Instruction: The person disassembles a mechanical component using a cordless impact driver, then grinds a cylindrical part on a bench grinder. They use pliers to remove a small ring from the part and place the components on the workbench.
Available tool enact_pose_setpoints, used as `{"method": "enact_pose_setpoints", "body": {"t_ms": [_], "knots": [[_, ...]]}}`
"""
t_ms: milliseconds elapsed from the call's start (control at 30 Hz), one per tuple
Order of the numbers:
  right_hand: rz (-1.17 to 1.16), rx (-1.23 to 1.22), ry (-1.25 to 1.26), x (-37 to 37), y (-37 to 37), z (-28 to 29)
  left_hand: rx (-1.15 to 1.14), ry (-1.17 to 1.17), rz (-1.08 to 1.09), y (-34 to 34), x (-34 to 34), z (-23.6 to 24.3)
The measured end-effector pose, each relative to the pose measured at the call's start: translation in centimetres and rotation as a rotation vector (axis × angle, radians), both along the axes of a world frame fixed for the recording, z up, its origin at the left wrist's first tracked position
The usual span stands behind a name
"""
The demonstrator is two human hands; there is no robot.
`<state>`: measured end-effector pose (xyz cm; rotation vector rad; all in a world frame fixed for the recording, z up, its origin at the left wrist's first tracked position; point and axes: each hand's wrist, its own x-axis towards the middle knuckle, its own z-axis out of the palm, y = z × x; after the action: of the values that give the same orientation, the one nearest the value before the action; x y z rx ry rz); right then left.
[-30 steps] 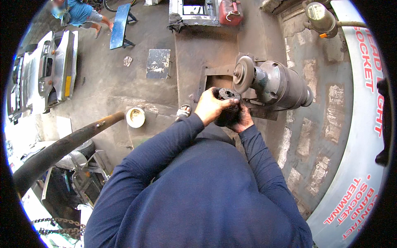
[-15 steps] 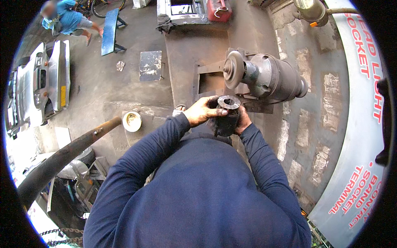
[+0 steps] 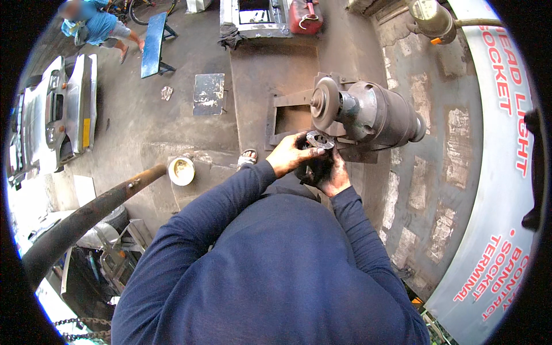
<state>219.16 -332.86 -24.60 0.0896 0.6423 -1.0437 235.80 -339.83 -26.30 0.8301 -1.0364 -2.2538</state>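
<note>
A blackened cylindrical metal part (image 3: 315,165) with a pale, holed end face sits between my hands, just below a motor (image 3: 382,112) fitted with a round wheel (image 3: 325,103). My left hand (image 3: 289,154) grips the part from the left, thumb across its upper side near the end face. My right hand (image 3: 334,176) holds it from the right and below, its fingertips partly hidden behind the part. Both hands are smudged dark. The motor sits on a rusty metal frame (image 3: 286,100); whether the part touches the frame or wheel is unclear.
A slanting pipe (image 3: 103,207) crosses at left beside a white bucket (image 3: 182,171). Beyond are a car bumper (image 3: 73,112), a blue bench (image 3: 152,43), a person in blue (image 3: 92,29), a small square stand (image 3: 208,95) and a red container (image 3: 306,16). A sign panel (image 3: 489,201) lines the right.
Compared with half a second ago, the part and both hands are slightly higher and closer to the wheel, and my right hand shows more around the part's lower right.
</note>
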Motion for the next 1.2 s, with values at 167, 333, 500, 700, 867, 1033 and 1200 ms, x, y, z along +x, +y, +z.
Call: {"method": "enact_pose_setpoints", "body": {"t_ms": [167,333,500,700,867,1033,1200], "knots": [[-0.013,-0.031,0.096,-1.2,-1.0,-0.5,0.027,-0.021,0.055,-0.8,-1.5,0.2],[0.002,0.053,0.185,-1.9,-1.7,-1.4,0.076,0.036,0.170,-0.4,-1.3,1.2],[0.086,0.029,0.083,-1.1,-2.6,-0.7,-0.009,-0.090,0.177,-0.2,-0.5,0.4],[0.080,0.007,-0.056,-0.9,-2.0,-1.6,-0.044,-0.188,0.146,-0.5,-0.4,1.1],[0.000,0.055,-0.033,-2.3,-0.9,-2.1,-0.135,-0.315,0.136,-0.1,-1.9,1.2],[0.072,0.141,-0.088,-2.2,-2.0,-3.3,-0.112,-0.358,0.170,-0.6,-0.8,1.7],[0.203,0.122,0.142,-1.1,-2.5,-3.3,-0.108,-0.386,0.231,0.3,0.0,0.6]]}}
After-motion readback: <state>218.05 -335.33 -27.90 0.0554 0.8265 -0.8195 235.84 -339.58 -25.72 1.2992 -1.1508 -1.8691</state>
